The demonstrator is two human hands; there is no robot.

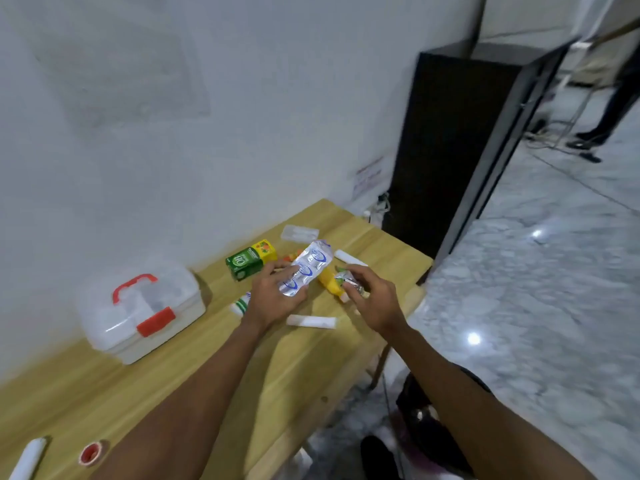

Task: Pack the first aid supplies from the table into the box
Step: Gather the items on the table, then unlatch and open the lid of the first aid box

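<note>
A white plastic first aid box (138,310) with a red handle and red latch stands closed on the wooden table (194,368), at the left. My left hand (273,299) holds a silver blister strip (306,271) with blue print, lifted above the table. My right hand (374,303) grips a small silver-and-green packet (349,282). Between the hands lies a yellow tube (329,284). A green and yellow carton (251,263) sits behind my left hand.
White flat packets lie at the far end (299,233), beside it (349,258) and near my wrists (311,321). A white-green roll (240,304) lies left of my hand. A red tape roll (90,453) and white tube (29,457) sit near the front-left edge. A dark cabinet (460,143) stands beyond the table.
</note>
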